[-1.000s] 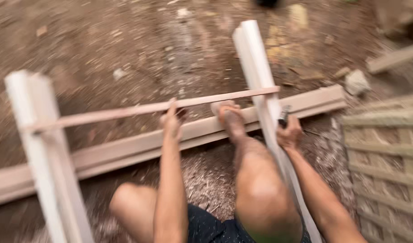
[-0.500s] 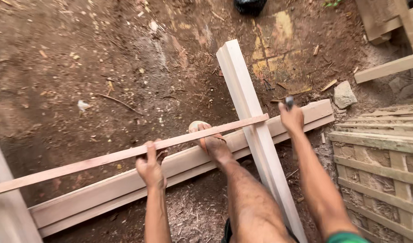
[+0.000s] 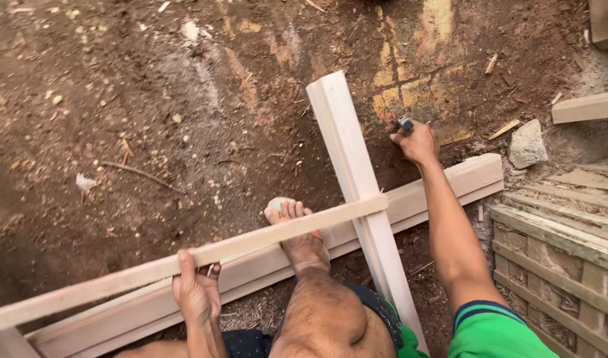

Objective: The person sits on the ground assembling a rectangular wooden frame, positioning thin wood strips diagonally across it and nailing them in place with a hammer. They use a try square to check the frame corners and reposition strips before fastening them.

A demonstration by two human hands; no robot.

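My left hand (image 3: 196, 292) grips a thin wooden slat (image 3: 251, 244) that lies slanting across a wooden frame. The slat's right end rests on an upright pale plank (image 3: 357, 179). A long thick beam (image 3: 443, 189) runs under both, and my bare foot (image 3: 297, 232) presses on it below the slat. My right hand (image 3: 415, 140) is raised to the right of the pale plank, closed around a small dark metal tool (image 3: 405, 124) whose kind I cannot tell.
The frame lies on bare brown dirt with wood chips and twigs. A stone (image 3: 527, 143) sits at the right. A slatted wooden pallet (image 3: 562, 252) fills the lower right, and another plank end (image 3: 586, 107) juts in from the right edge.
The view has shifted and closed in. My left hand slid right along the slat, and my right hand lifted off the beam and moved up beside the pale plank.
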